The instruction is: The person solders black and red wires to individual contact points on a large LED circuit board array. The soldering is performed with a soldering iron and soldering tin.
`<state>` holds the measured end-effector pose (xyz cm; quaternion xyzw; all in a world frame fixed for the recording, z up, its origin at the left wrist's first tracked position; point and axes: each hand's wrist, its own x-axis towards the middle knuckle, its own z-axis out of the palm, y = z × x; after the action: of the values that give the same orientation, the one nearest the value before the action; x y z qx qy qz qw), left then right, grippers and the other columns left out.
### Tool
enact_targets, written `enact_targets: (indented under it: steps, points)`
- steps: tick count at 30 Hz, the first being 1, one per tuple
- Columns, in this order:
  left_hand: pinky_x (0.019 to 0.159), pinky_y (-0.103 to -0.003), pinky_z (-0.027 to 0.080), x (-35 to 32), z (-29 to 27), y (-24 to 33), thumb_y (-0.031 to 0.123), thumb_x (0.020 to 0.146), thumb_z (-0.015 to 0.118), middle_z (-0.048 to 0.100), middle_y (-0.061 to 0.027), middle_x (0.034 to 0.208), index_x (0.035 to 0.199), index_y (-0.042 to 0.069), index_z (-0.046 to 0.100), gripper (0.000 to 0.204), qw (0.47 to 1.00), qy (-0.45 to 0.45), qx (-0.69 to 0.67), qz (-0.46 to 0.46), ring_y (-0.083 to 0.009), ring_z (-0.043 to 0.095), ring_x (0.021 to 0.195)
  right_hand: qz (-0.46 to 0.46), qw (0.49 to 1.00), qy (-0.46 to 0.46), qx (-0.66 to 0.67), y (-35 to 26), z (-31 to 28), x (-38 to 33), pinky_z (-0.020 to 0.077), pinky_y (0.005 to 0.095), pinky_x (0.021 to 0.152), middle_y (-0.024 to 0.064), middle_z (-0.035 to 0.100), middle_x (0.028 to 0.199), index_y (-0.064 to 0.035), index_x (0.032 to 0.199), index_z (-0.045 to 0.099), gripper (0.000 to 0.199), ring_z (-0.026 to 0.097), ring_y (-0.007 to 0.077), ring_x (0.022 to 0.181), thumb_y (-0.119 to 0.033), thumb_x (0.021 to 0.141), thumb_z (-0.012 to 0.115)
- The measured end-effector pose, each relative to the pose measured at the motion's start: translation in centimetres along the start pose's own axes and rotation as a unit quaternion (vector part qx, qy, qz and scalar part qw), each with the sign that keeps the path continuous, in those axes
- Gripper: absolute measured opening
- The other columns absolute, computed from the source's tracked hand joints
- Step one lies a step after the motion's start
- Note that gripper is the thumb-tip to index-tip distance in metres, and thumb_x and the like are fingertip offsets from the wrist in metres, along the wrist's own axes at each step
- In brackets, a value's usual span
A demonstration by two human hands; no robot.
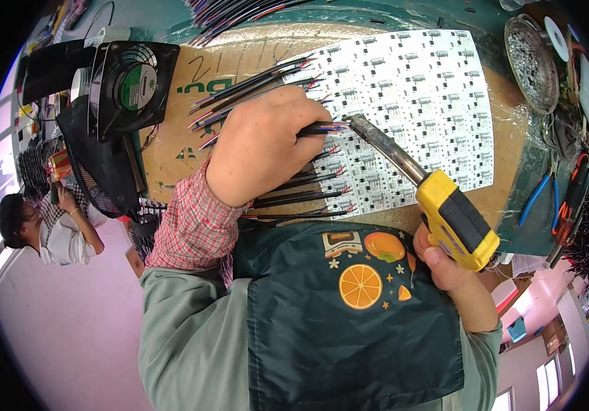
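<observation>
My left hand [264, 144] is closed in a pinch on a thin black cable [324, 128] whose bared wire ends point right. Those ends lie over a white sheet of small circuit boards [418, 89] printed with rows of components. In my right hand [443, 266] is a yellow and black soldering gun [460, 222], held from below. Its dark metal tip slants up and left, right by the wire ends; whether they touch I cannot tell. More black cables [301, 200] with red and blue ends line the sheet's left edge, above and below my left hand.
A brown cardboard piece [192, 65] lies under the sheet. To the left stands a black fan [135, 89]. On the right are a round metal dish [531, 63], blue-handled pliers [540, 198] and other tools. A cable bundle [240, 15] lies at the back. Another person [55, 226] sits far left.
</observation>
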<state>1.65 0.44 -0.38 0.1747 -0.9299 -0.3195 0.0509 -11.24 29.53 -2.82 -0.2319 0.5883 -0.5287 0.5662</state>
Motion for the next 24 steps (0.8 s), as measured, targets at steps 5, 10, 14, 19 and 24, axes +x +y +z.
enact_targets:
  steps: [5,10,14,19,24]
  points:
    - [0.064,-0.032,0.047,-0.1,-0.2,0.0,0.004,0.073,0.068,0.059,-0.0093,0.076,0.086,0.004,0.065,0.013,1.0,-0.007,-0.007,0.001,-0.0247,0.059,0.071,-0.008,0.999,0.028,0.018,-0.3,0.4,0.0,0.0344,0.0237,0.052,0.0002,0.042,0.067,0.0032,0.131,0.039,0.067,0.04,0.0104,0.058,-0.03,0.081,0.069]
    - [0.068,-0.031,0.047,-0.5,-1.2,0.4,0.006,0.079,0.065,0.059,-0.012,0.083,0.096,0.0,0.061,0.018,0.995,-0.034,-0.081,-0.042,-0.0256,0.059,0.075,-0.029,0.998,0.003,0.048,-1.0,-0.1,0.2,0.0376,0.028,0.054,0.0013,0.048,0.069,-0.0031,0.091,0.055,0.018,0.046,0.0132,0.06,-0.018,0.085,0.063]
    - [0.068,-0.036,0.048,-1.2,-2.2,0.0,0.009,0.08,0.064,0.061,-0.0117,0.089,0.096,0.004,0.06,0.017,0.99,0.111,-0.05,0.065,-0.0295,0.06,0.079,-0.016,0.998,0.009,0.063,-1.1,-0.1,0.0,0.0368,0.0277,0.054,0.0015,0.048,0.068,-0.0057,0.08,0.052,0.019,0.045,0.0134,0.06,-0.02,0.084,0.064]
    - [0.069,-0.034,0.048,-3.5,-4.2,2.7,0.005,0.078,0.067,0.064,-0.009,0.09,0.097,0.005,0.062,0.02,0.953,0.276,-0.084,0.097,-0.0246,0.06,0.078,-0.011,0.999,0.004,0.044,-0.9,-0.6,-0.3,0.0375,0.0281,0.055,0.0015,0.047,0.068,-0.0054,0.08,0.052,0.02,0.046,0.0138,0.06,-0.02,0.083,0.065]
    - [0.063,-0.031,0.049,-2.5,-1.5,3.1,0.007,0.083,0.063,0.063,-0.0094,0.083,0.099,0.002,0.061,0.017,0.992,0.12,-0.025,0.007,-0.0202,0.062,0.07,0.004,0.999,0.001,0.054,-1.1,-0.6,-0.6,0.0389,0.029,0.055,0.002,0.049,0.069,-0.0048,0.083,0.054,0.017,0.047,0.0147,0.06,-0.018,0.082,0.064]
